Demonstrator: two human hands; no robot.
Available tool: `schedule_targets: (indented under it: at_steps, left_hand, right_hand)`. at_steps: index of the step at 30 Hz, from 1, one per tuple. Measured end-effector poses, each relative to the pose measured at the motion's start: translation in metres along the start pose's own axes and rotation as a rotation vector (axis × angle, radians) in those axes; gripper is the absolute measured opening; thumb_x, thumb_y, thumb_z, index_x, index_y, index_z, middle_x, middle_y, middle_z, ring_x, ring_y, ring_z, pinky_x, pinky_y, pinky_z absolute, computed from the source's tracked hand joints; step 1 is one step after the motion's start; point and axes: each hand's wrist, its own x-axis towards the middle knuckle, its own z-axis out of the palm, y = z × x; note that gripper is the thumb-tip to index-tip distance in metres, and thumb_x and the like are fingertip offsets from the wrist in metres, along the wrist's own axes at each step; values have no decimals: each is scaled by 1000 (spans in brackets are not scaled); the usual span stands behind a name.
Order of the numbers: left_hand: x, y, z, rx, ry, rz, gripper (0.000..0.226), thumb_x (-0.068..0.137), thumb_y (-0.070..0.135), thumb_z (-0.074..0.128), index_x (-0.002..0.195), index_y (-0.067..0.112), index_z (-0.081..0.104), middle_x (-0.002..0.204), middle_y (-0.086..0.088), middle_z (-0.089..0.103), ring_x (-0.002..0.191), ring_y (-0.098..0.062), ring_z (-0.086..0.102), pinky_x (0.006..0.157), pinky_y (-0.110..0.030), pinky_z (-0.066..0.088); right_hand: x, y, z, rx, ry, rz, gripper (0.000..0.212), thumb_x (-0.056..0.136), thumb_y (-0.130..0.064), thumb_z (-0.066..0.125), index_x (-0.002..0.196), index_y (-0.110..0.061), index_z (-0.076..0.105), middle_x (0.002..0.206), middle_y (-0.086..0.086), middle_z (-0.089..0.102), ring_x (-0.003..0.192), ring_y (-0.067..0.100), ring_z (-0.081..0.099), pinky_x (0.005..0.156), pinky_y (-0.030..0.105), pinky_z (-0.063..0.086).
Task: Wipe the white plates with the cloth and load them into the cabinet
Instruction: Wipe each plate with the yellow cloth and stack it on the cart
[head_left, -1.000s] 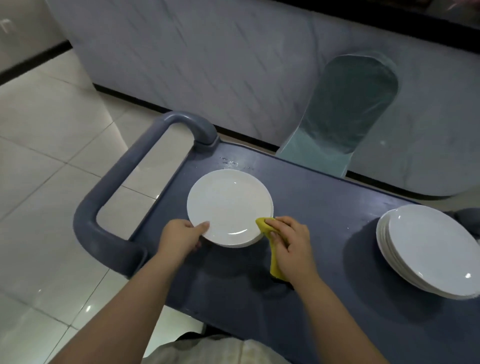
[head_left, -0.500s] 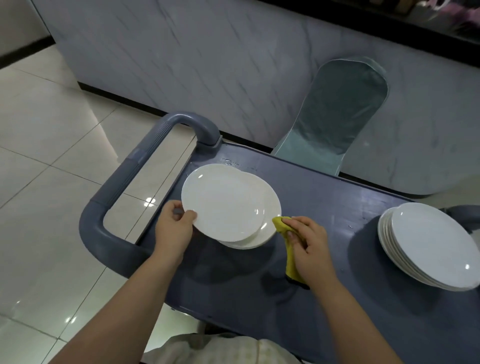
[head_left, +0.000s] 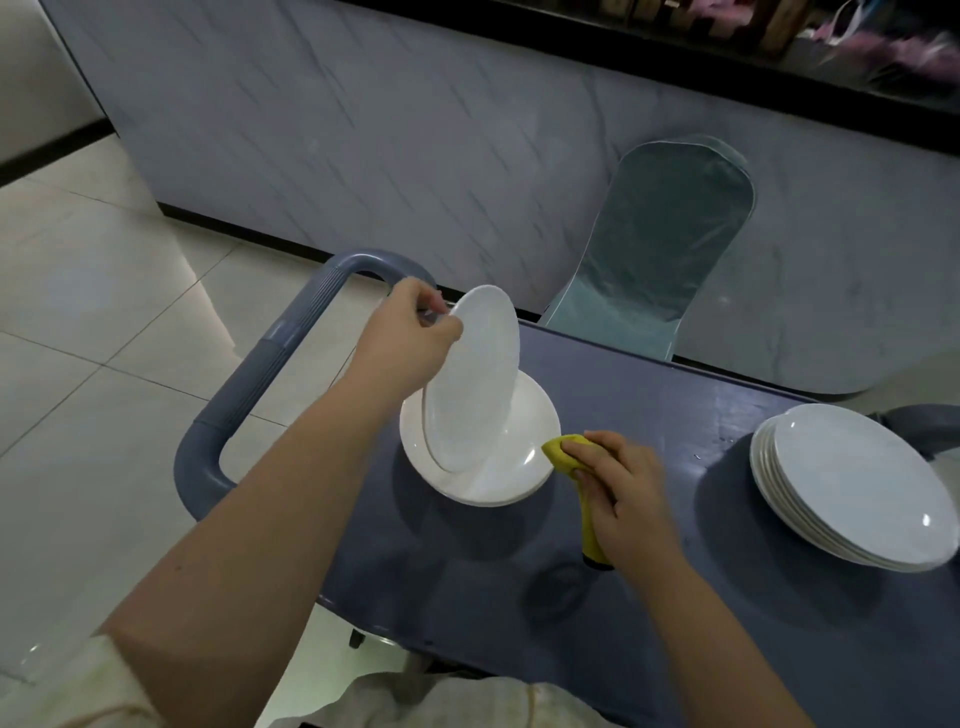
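The cart handle (head_left: 270, 374) is standing at the left end of the cart (head_left: 649, 395). Just inside that end, the left hand (head_left: 405, 338) is gripping one white plate (head_left: 475, 374) by its upper left rim, with its fingers (head_left: 449, 328) curled round the edge. The plate is standing steeply tilted, with its face turned toward the right. Its lower edge is lying over a short stack of plates (head_left: 524, 457) near the cart's left end. Whether it is touching that stack cannot be told.

Just right of the stack, the right hand (head_left: 623, 493) is pinching a folded yellow cloth (head_left: 558, 452). The folded tip is pointing at the stack's right rim and the tail is hanging down toward the near edge. A taller plate stack (head_left: 852, 483) is resting at the cart's right end, well apart from the hands. The cabinet is not in view.

The step in hand appears to be presenting the lifted plate for wiping. To do it well:

- Grip the rim firmly, because a one-point hold on a glazed plate is likely to slip.
- Bring the cloth flat against the face and wipe in full sweeps out to the rim.
- Brace the plate from behind while the cloth is pressing on it.
- Lift the lower edge clear of the stack, so that nothing is chipping.
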Motion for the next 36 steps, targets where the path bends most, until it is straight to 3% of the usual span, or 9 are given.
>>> schedule_targets:
  at_steps: [2, 6, 9, 13, 18, 22, 28, 32, 36]
  left_hand:
    - [-3, -8, -12, -226, -9, -166, 16, 85, 17, 65, 93, 27, 57, 95, 0, 63, 78, -17, 63, 47, -26, 51]
    - [-39, -51, -38, -768, -233, -465, 39, 88, 2, 57, 124, 16, 59, 105, -10, 73, 82, -23, 73, 60, -34, 59]
    - [-75, -78, -16, -1011, -296, -572, 57, 71, -9, 59, 121, 19, 64, 112, -12, 71, 91, -31, 72, 64, -41, 59]
    - [-106, -81, 32, -1034, -250, -612, 64, 76, -17, 50, 123, 24, 62, 112, -9, 68, 93, -31, 70, 67, -45, 59]
    - [-117, -72, 44, -1134, -280, -513, 68, 80, -17, 47, 125, 31, 62, 107, -9, 72, 89, -27, 71, 64, -44, 59]
    - [-123, -68, 45, -1088, -274, -472, 68, 76, -19, 50, 119, 31, 66, 98, -2, 72, 82, -19, 70, 59, -40, 60]
    - [-135, -46, 57, -940, -478, -318, 72, 65, -6, 58, 123, 35, 65, 99, -2, 71, 84, -19, 68, 63, -35, 58]
    - [-122, -41, 46, -960, -407, -268, 77, 66, -8, 60, 133, 29, 57, 117, -7, 69, 98, -26, 68, 69, -43, 60]
    - [-126, -46, 47, -939, -389, -317, 82, 60, -8, 58, 133, 30, 57, 117, -4, 69, 96, -22, 68, 70, -42, 61]
  right_hand:
    - [-1, 5, -6, -22, 28, 19, 27, 90, -13, 59, 114, -15, 71, 119, 4, 61, 101, 25, 51, 97, 13, 30]
    - [-2, 16, -24, 127, 108, 198, 30, 90, 3, 61, 112, -16, 70, 117, 8, 62, 109, 31, 55, 100, 41, 43]
    - [3, 1, -37, 270, 141, 222, 29, 96, -12, 58, 116, -33, 63, 117, -4, 61, 113, 17, 55, 99, 25, 42]
    - [19, -41, -14, 226, -52, 48, 26, 92, -23, 56, 116, -32, 62, 121, -9, 57, 114, 11, 48, 100, 12, 31]
    - [4, -54, 17, -25, -263, -48, 39, 92, -47, 48, 131, -46, 49, 144, -22, 37, 119, 18, 32, 104, 25, 25]
    - [-10, -9, -17, -119, -162, -239, 32, 95, -28, 52, 124, -26, 65, 137, 0, 53, 105, 29, 49, 96, 31, 34]
    - [45, -17, -21, -108, 68, 17, 42, 94, -15, 57, 132, -31, 57, 139, 4, 46, 114, 33, 42, 100, 23, 20]
    - [-7, -42, 3, -56, -88, -223, 44, 97, -28, 50, 139, -41, 45, 146, -4, 37, 110, 23, 39, 101, 21, 25]
    - [-35, 18, -33, -174, -68, -168, 38, 92, -14, 60, 128, -27, 61, 137, 4, 48, 102, 40, 52, 101, 28, 31]
